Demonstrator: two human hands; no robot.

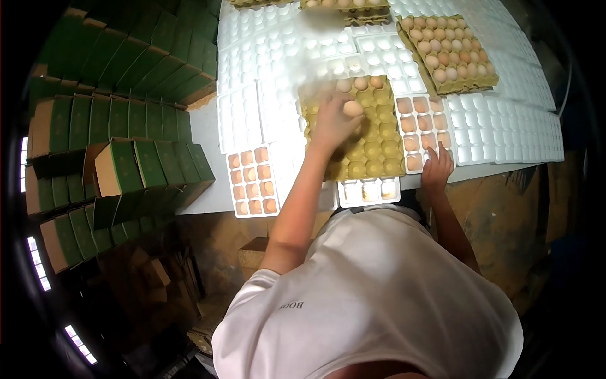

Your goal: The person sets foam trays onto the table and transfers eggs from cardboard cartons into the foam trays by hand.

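My left hand [336, 121] holds a light brown egg [353, 108] above an olive pulp tray [369, 151]. A few eggs [360, 83] sit along that tray's far edge, while most of its visible cups are bare; my hand and forearm hide part of its left side. To the right, a white plastic tray [404, 134] of eggs stands beside the pulp tray. My right hand [437, 169] rests at this white tray's near right corner, fingers apart and nothing visibly gripped.
A white tray of eggs [252, 212] lies at the table's left front edge. Full pulp trays [449, 54] stand at the back right. Empty white trays [505, 129] cover much of the table. Green cartons [120, 167] line the left. A small white tray [369, 201] pokes out in front.
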